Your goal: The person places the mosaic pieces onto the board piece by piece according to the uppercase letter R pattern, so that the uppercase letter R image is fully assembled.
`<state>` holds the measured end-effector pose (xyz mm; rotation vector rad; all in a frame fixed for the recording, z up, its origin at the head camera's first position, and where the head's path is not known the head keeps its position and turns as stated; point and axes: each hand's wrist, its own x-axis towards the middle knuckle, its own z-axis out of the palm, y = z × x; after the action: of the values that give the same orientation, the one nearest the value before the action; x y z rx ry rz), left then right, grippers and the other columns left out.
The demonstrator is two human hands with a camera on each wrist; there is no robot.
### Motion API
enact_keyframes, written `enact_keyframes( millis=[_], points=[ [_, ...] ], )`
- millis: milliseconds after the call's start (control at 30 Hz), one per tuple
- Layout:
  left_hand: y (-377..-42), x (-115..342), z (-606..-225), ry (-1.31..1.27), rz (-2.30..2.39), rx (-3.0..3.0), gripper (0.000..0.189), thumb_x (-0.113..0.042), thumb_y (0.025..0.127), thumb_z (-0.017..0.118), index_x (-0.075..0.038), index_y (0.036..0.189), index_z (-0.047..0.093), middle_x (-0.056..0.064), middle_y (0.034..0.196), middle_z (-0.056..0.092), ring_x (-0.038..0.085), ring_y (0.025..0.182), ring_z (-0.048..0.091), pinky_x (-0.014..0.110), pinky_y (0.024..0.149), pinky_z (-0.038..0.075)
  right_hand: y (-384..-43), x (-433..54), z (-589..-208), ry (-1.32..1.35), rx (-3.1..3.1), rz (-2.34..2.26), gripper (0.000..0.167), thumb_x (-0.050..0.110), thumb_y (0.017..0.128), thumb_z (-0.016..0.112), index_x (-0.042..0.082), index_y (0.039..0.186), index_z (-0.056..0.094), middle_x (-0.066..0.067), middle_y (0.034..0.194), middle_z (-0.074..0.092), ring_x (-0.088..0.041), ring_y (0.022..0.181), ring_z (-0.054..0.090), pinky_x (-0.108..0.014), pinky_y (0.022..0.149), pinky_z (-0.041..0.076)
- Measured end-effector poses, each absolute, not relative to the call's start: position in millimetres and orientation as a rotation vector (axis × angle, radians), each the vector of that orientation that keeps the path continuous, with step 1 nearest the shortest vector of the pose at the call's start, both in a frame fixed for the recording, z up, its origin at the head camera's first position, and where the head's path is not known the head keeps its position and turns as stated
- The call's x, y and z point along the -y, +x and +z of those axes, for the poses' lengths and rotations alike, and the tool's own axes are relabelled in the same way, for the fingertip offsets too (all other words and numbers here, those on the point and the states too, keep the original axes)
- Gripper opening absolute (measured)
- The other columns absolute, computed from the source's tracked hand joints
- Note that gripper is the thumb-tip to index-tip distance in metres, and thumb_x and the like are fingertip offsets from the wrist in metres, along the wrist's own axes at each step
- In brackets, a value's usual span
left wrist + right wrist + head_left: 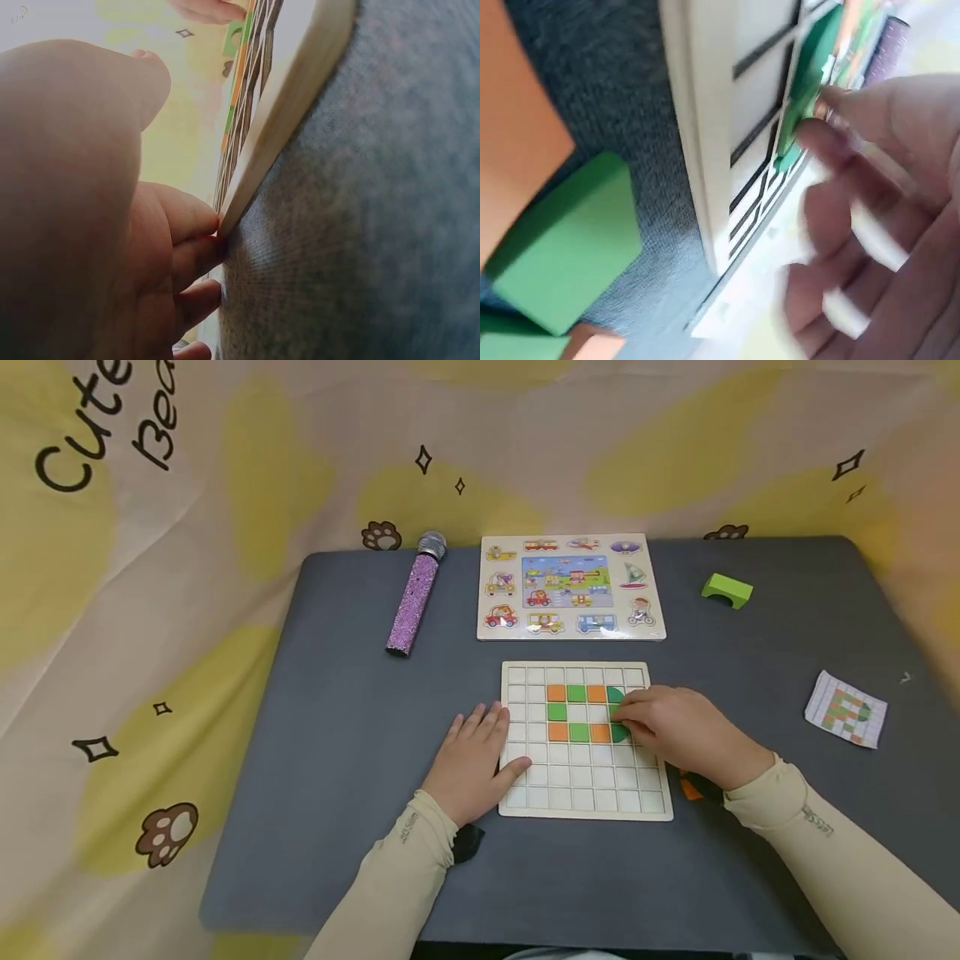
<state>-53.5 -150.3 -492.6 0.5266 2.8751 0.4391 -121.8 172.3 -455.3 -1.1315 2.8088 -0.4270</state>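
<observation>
A white grid board (576, 777) lies on the table, with orange, light green and dark green tiles set in its upper rows. My left hand (470, 764) rests flat at its left edge, fingers extended and thumb on the board; the left wrist view has the fingertips against the wooden edge (281, 124). Over the right side, my right hand (686, 731) has thumb and forefinger at a light green square tile (614, 712), seemingly pinching it, between two dark green rounded tiles (620, 732). The fingertips partly cover these tiles, and the right wrist view is blurred.
Behind the board lie a vehicle picture puzzle (573, 631) and a purple glittery microphone (414, 606). A green arch block (727, 589) and a pattern card (846, 710) are at the right. Loose orange (517, 127) and green blocks (574, 247) sit beside the board, mostly under the right wrist.
</observation>
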Motion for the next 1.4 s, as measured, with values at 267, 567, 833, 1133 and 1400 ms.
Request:
enact_keyframes(
  millis=[267, 567, 833, 1133, 1400],
  points=[
    [-49, 155, -499, 0.485, 0.481, -2.849, 0.081, -0.058, 0.109, 0.049, -0.001, 0.165, 0.035, 0.015, 0.172, 0.031, 0.034, 0.161, 0.022, 0.055, 0.130, 0.015, -108, -202, -444, -0.881, -2.875, -0.588, 0.027, 0.004, 0.099, 0.074, 0.010, 0.124, 0.080, -0.007, 0.123, 0.073, -0.026, 0.105, 0.068, -0.053, 0.087, 0.062],
    [-54, 156, -500, 0.491, 0.464, -2.848, 0.082, -0.058, 0.109, 0.049, -0.001, 0.166, 0.035, 0.015, 0.172, 0.031, 0.035, 0.161, 0.022, 0.056, 0.130, 0.015, -89, -252, -447, -0.572, -2.929, -0.600, 0.030, 0.007, 0.098, 0.076, 0.008, 0.128, 0.078, -0.011, 0.120, 0.073, -0.024, 0.092, 0.063, -0.044, 0.074, 0.058],
    [-53, 150, -492, 0.500, 0.444, -2.865, 0.082, -0.059, 0.109, 0.050, -0.002, 0.166, 0.034, 0.013, 0.172, 0.030, 0.034, 0.161, 0.021, 0.054, 0.131, 0.014, -94, -255, -460, -0.594, -3.019, -0.423, 0.030, 0.008, 0.093, 0.079, 0.005, 0.123, 0.079, -0.015, 0.119, 0.073, -0.040, 0.108, 0.069, -0.064, 0.086, 0.057],
    [-54, 145, -488, 0.548, 0.459, -2.863, 0.082, -0.059, 0.109, 0.049, -0.003, 0.166, 0.034, 0.013, 0.172, 0.030, 0.033, 0.161, 0.022, 0.053, 0.131, 0.014, -105, -257, -458, -0.663, -3.013, -0.377, 0.033, 0.004, 0.089, 0.083, 0.004, 0.122, 0.079, -0.022, 0.124, 0.072, -0.045, 0.112, 0.067, -0.066, 0.086, 0.056],
    [-53, 150, -490, 0.519, 0.446, -2.860, 0.082, -0.060, 0.109, 0.049, -0.003, 0.166, 0.033, 0.013, 0.172, 0.030, 0.033, 0.161, 0.022, 0.053, 0.131, 0.014, -117, -254, -464, -0.714, -2.909, -0.299, 0.034, 0.011, 0.088, 0.084, -0.001, 0.120, 0.079, -0.025, 0.123, 0.071, -0.047, 0.111, 0.067, -0.067, 0.087, 0.056]
  ],
)
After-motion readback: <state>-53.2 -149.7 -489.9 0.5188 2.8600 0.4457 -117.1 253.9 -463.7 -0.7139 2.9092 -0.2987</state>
